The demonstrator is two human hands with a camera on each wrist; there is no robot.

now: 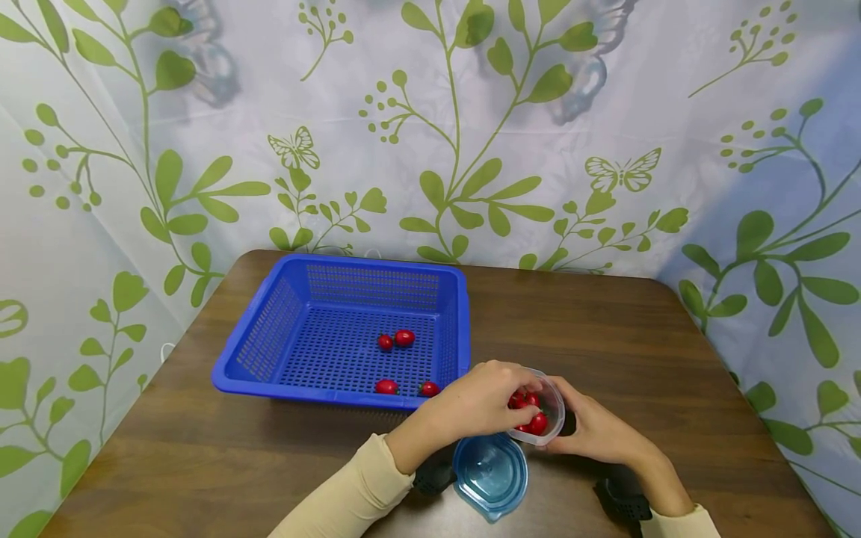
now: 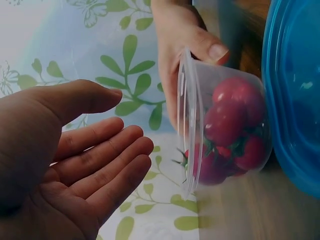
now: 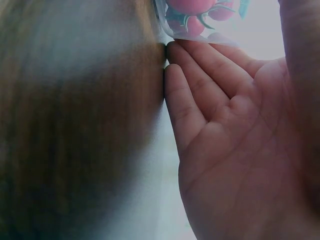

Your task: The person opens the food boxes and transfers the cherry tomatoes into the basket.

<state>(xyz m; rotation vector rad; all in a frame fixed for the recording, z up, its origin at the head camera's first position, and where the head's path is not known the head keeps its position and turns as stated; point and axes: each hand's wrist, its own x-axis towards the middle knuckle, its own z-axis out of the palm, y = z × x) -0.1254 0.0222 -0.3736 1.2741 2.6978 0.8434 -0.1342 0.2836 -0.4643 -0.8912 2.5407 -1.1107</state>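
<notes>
My left hand (image 1: 479, 397) hovers over the mouth of a small clear plastic container (image 1: 555, 409). In the left wrist view its fingers (image 2: 107, 160) are loosely extended, with nothing between them and the thumb. Several red cherry tomatoes (image 2: 225, 122) with green stems lie inside the container. On the container's right side, my right hand (image 1: 595, 427) steadies it between thumb and fingers. The right wrist view shows those fingers (image 3: 200, 80) against the container's wall. A blue lid (image 1: 491, 476) lies on the table just in front of the container.
A blue plastic basket (image 1: 296, 388) with perforated walls stands at the left on the brown wooden table (image 1: 572, 321). Several cherry tomatoes (image 1: 404, 338) are on its floor, toward the right. A leaf-patterned curtain (image 1: 430, 134) hangs behind the table.
</notes>
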